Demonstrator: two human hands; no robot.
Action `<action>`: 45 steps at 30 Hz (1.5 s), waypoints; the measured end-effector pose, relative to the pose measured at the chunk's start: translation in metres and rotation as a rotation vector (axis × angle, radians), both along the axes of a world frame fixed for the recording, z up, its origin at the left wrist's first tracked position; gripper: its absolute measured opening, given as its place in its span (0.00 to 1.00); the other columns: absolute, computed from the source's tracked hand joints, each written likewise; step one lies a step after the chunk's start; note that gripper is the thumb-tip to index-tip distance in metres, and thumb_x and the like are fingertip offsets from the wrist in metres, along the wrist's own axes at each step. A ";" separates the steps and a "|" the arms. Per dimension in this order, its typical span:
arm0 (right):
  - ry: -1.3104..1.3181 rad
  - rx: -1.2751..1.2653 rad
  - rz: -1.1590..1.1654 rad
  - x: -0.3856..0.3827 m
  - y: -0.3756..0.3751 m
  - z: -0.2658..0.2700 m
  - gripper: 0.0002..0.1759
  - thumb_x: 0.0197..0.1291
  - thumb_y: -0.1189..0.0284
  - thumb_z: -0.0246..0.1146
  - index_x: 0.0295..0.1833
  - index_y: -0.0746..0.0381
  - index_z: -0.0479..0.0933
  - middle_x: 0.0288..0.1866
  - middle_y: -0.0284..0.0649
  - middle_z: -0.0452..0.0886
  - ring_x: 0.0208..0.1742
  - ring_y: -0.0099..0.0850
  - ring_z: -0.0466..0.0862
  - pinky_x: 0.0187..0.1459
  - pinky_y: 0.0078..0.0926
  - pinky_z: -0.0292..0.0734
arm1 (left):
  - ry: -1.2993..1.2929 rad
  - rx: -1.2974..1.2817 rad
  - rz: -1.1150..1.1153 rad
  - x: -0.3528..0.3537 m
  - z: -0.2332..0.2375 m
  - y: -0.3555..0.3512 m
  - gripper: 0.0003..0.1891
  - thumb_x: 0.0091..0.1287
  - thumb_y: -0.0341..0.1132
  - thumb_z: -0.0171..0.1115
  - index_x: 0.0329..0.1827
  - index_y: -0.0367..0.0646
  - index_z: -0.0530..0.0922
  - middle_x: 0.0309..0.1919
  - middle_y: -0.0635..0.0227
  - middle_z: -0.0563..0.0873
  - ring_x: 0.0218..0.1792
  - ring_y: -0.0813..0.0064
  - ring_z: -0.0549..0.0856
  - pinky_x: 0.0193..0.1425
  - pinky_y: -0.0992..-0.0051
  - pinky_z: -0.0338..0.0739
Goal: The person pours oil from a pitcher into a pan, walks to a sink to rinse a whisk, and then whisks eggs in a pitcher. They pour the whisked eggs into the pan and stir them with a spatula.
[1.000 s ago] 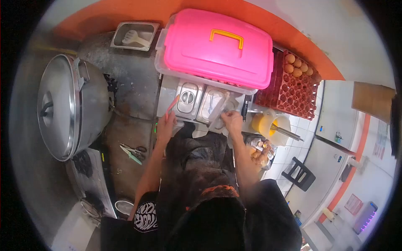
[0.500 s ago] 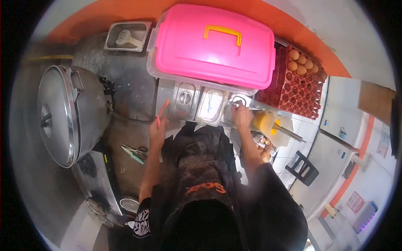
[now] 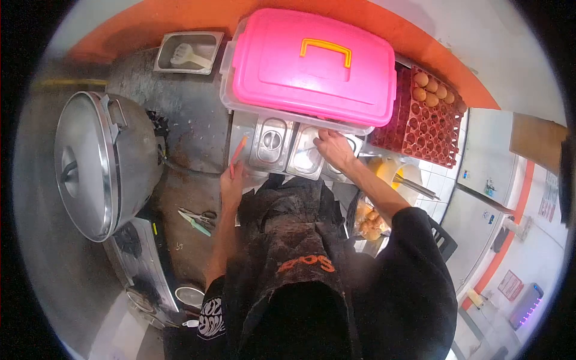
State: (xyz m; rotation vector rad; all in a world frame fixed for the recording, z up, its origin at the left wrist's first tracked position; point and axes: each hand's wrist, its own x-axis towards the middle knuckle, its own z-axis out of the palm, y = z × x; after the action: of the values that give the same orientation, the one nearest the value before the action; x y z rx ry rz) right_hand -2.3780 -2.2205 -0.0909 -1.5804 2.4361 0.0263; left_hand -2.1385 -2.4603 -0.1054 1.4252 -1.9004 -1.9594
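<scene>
My left hand (image 3: 231,183) is closed round a slim orange-red utensil (image 3: 239,150), its tip pointing up and away from me. Right of it is a small steel container with a lid (image 3: 272,141) that has a round recessed grip. My right hand (image 3: 334,148) reaches over the middle steel container (image 3: 306,157), which has something whitish inside, with its fingers curled down near the far right corner. What those fingers hold is hidden. A third steel container (image 3: 333,174) lies partly under my right wrist.
A clear box with a pink lid (image 3: 282,72) stands behind the containers. Red egg trays (image 3: 429,129) and a pale jug (image 3: 414,193) with a metal tool are at right, above eggshells (image 3: 371,222). At left are a large lidded pot (image 3: 135,162), scissors (image 3: 201,218) and a green-handled knife (image 3: 195,223).
My right hand has moved left, from the right-hand container to the middle one. My left hand keeps hold of the orange-red utensil, and the view has shifted slightly.
</scene>
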 end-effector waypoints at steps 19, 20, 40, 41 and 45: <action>-0.976 -0.393 -1.069 0.093 0.085 -0.015 0.19 0.54 0.59 0.71 0.43 0.63 0.86 0.31 0.39 0.86 0.33 0.27 0.83 0.38 0.27 0.75 | -0.018 -0.134 -0.212 -0.016 -0.025 -0.016 0.17 0.73 0.42 0.56 0.36 0.34 0.82 0.27 0.71 0.83 0.30 0.79 0.78 0.37 0.75 0.72; -1.039 -0.453 -1.130 0.098 0.092 -0.004 0.19 0.54 0.59 0.71 0.43 0.64 0.86 0.30 0.38 0.85 0.33 0.25 0.82 0.38 0.26 0.75 | 0.002 -0.128 -0.192 -0.017 -0.027 -0.017 0.18 0.73 0.44 0.56 0.34 0.36 0.81 0.27 0.72 0.82 0.30 0.80 0.77 0.36 0.76 0.71; 0.343 -0.410 -1.315 0.132 0.227 0.094 0.04 0.59 0.75 0.64 0.40 0.60 0.80 0.37 0.42 0.79 0.37 0.42 0.80 0.38 0.35 0.75 | 0.001 -0.087 -0.322 -0.043 -0.024 -0.015 0.19 0.73 0.46 0.56 0.31 0.38 0.81 0.24 0.72 0.80 0.29 0.81 0.76 0.36 0.77 0.69; 0.340 -0.410 -1.292 0.134 0.229 0.095 0.04 0.60 0.75 0.64 0.40 0.60 0.80 0.37 0.42 0.79 0.37 0.41 0.81 0.38 0.35 0.75 | -0.003 -0.070 -0.309 -0.042 -0.025 -0.017 0.19 0.73 0.46 0.57 0.31 0.38 0.81 0.24 0.72 0.80 0.29 0.81 0.76 0.36 0.77 0.69; 0.346 -0.317 -1.209 0.139 0.233 0.098 0.05 0.60 0.75 0.64 0.42 0.60 0.81 0.37 0.40 0.79 0.35 0.40 0.81 0.37 0.33 0.76 | 0.031 -0.042 -0.278 -0.046 -0.024 -0.019 0.18 0.73 0.45 0.57 0.31 0.38 0.81 0.23 0.73 0.80 0.27 0.81 0.76 0.34 0.79 0.69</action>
State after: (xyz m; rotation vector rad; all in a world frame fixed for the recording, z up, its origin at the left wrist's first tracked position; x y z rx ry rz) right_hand -2.2386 -1.9877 0.0073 0.0755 3.3542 -0.3246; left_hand -2.1840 -2.4795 -0.1294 1.1660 -2.2138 -2.0235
